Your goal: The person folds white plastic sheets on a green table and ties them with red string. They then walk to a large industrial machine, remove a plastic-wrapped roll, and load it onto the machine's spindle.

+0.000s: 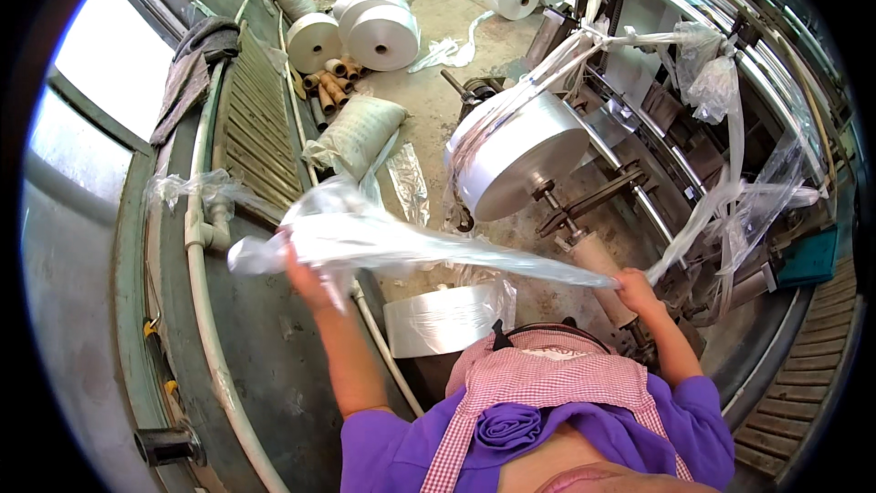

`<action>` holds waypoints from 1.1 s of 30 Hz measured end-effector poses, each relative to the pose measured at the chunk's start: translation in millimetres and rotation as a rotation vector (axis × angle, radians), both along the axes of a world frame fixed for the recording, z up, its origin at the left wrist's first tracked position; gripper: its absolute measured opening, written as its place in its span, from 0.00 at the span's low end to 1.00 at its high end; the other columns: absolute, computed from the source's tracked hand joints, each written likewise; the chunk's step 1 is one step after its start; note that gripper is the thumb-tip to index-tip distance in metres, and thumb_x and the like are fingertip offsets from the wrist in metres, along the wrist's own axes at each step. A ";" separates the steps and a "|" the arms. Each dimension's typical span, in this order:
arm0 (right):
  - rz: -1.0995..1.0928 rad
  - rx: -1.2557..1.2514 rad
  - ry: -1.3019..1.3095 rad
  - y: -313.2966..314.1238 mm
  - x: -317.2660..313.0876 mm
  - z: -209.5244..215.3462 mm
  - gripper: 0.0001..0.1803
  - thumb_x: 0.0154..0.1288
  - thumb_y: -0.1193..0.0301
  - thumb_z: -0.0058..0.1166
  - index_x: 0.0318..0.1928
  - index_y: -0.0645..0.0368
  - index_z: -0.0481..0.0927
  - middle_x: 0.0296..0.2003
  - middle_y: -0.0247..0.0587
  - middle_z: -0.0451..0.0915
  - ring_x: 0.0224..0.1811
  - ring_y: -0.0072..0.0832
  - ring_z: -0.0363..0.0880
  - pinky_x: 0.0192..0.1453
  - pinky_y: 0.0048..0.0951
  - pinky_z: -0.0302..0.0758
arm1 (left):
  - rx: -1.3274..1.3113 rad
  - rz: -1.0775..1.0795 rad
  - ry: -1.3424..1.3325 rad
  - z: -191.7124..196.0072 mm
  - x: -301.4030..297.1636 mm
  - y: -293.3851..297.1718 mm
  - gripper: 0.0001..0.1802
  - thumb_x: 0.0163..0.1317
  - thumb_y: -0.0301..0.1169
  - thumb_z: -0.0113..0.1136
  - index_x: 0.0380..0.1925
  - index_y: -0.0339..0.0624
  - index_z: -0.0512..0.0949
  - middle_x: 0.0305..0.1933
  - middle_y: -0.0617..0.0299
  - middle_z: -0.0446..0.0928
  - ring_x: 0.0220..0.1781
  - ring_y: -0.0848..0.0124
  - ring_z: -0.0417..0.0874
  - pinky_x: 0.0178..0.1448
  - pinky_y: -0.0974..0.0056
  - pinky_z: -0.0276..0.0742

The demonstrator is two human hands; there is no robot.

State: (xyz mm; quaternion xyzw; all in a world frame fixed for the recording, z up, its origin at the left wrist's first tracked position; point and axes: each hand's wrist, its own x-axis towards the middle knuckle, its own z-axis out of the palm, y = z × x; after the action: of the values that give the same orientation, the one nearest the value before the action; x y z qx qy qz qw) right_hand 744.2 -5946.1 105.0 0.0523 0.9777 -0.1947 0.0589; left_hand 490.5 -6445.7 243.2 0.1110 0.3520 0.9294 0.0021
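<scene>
A long strip of clear plastic film (456, 254) stretches between my hands, bunched and blurred at the left end and twisted narrow toward the right. My left hand (305, 276) is raised at the left with the loose bundle of film over its fingers, which are mostly hidden. Closed around the narrow end is my right hand (635, 290), in front of the machine. From there more film runs up to a tangle (757, 201) hanging on the frame. A large white roll (525, 160) sits on a shaft beyond the strip.
The roller machine (657, 119) fills the right side. Below the strip stands a wrapped roll (438, 319). A stuffed sack (360, 137), cardboard tubes (333, 87) and white rolls (381, 32) lie farther off. Along the left wall runs a pale pipe (203, 310).
</scene>
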 end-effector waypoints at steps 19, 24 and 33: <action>0.144 -0.841 0.342 -161.7 -124.9 125.3 0.20 0.51 0.78 0.56 0.47 0.61 0.73 0.47 0.38 0.73 0.50 0.25 0.72 0.51 0.25 0.71 | -0.938 -0.539 0.231 -110.5 49.6 149.8 0.11 0.53 0.24 0.59 0.38 0.38 0.77 0.38 0.66 0.78 0.40 0.75 0.76 0.46 0.66 0.72; -0.127 -0.968 0.138 -135.4 -90.3 49.0 0.18 0.56 0.74 0.54 0.48 0.63 0.73 0.43 0.40 0.76 0.44 0.26 0.76 0.49 0.27 0.74 | -1.254 0.160 0.513 -84.0 -48.5 79.1 0.24 0.47 0.25 0.60 0.49 0.44 0.73 0.36 0.52 0.80 0.40 0.57 0.80 0.45 0.59 0.74; 0.050 -0.847 0.010 -175.3 -65.6 51.9 0.13 0.58 0.74 0.52 0.44 0.65 0.75 0.38 0.43 0.78 0.39 0.28 0.78 0.43 0.25 0.74 | -1.740 0.073 0.272 -87.5 -134.1 -16.7 0.34 0.45 0.27 0.63 0.57 0.48 0.67 0.49 0.48 0.75 0.52 0.55 0.76 0.56 0.60 0.69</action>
State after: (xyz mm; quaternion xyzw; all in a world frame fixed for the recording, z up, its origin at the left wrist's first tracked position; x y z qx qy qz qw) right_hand 678.6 -6121.4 157.0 -0.0012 0.8127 -0.5779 0.0751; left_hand 356.5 -6462.4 155.7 0.1685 0.9356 0.3101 0.0140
